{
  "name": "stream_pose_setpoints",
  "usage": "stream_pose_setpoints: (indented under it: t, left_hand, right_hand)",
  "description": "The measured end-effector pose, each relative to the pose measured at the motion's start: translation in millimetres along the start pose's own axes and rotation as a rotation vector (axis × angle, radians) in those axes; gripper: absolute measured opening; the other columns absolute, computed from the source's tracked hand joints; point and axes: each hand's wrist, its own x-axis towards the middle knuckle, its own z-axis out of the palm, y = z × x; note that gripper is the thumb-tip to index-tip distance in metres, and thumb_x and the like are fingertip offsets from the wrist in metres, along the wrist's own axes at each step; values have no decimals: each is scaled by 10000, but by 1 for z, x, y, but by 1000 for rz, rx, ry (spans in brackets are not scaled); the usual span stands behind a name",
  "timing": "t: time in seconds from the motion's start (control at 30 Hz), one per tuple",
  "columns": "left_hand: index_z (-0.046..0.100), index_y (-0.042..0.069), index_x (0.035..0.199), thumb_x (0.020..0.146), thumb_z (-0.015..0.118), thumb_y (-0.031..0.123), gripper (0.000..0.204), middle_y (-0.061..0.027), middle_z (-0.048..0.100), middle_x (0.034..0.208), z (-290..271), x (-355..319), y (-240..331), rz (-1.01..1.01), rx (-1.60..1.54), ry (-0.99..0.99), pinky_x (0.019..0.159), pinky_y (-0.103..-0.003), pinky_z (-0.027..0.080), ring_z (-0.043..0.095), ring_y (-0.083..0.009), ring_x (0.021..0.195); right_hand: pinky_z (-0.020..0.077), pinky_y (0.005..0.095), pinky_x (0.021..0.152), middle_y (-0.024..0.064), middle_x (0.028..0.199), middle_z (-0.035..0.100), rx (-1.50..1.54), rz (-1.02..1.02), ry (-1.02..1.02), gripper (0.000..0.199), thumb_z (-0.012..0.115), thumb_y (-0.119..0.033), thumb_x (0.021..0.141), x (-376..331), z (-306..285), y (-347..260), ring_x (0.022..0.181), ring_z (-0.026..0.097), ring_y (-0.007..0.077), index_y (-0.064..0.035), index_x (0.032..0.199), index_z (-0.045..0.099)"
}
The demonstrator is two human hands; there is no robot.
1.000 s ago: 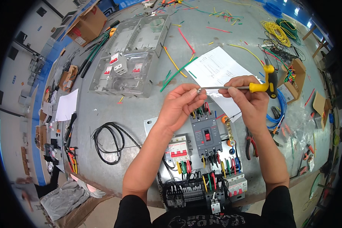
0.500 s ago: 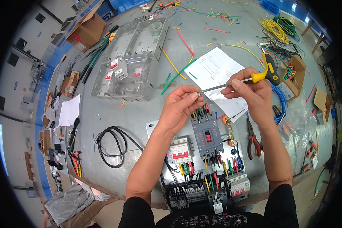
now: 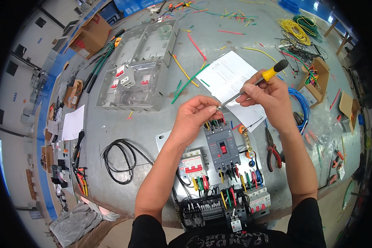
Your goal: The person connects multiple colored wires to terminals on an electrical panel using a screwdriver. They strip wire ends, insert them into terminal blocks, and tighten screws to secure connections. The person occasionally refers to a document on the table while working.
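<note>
My right hand (image 3: 268,97) grips a screwdriver (image 3: 258,80) with a yellow and black handle; its shaft slants down-left to a tip at my left fingertips. My left hand (image 3: 194,118) pinches something small at that tip, too small to make out. Both hands hover just above the top of a grey circuit breaker (image 3: 221,146) on a metal mounting plate (image 3: 163,138). Coloured wires run from the breaker down to smaller breakers (image 3: 192,165) and terminal blocks (image 3: 219,208) on the same plate.
A white paper sheet (image 3: 229,76) lies behind my hands. A clear plastic enclosure (image 3: 132,84) sits to the far left, a black cable coil (image 3: 118,159) at left, red-handled pliers (image 3: 273,151) and blue wire (image 3: 301,105) at right. Wire offcuts and cardboard boxes (image 3: 91,37) dot the table.
The screwdriver has tilted: its handle rose and moved back while its tip dropped toward my left fingertips. Both hands stay above the grey breaker.
</note>
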Motion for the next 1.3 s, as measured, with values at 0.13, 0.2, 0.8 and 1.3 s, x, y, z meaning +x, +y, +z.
stream_pose_setpoints:
  t: [0.13, 0.2, 0.8, 1.3]
  left_hand:
    - [715, 19, 1185, 1032, 703, 71, 162, -78, 760, 1075, 0, -1, 1, -32, -7, 7, 918, -340, 634, 760, -177, 978]
    - [716, 18, 1193, 1033, 700, 69, 169, -81, 763, 1075, 1, -2, 2, -48, 24, 4, 924, -336, 631, 762, -179, 985]
    - [682, 22, 1352, 980, 738, 57, 377, -32, 779, 1066, 3, 13, 10, 63, 675, -77, 965, -299, 534, 695, -114, 1053]
    - [692, -4, 1277, 1022, 638, 56, 267, -53, 777, 1116, -23, 49, 3, -158, 508, -409, 948, -316, 547, 695, -122, 1021]
  right_hand:
    - [663, 308, 729, 133, 925, 736, -27, -23, 54, 197, 734, -129, 1012, 2, 1, 6, 841, 782, 209, 44, 1079, 670]
    - [653, 294, 734, 120, 926, 735, -17, -17, 52, 214, 753, -134, 1007, 2, 0, 10, 841, 778, 190, 48, 1084, 673]
    - [608, 256, 650, 64, 858, 697, -70, 22, -43, 226, 783, -149, 988, 31, 5, 27, 736, 724, 112, 25, 970, 639]
    - [598, 256, 577, 63, 796, 693, -177, 213, -221, 240, 733, -194, 1016, 58, 10, 46, 675, 735, 131, 5, 971, 608]
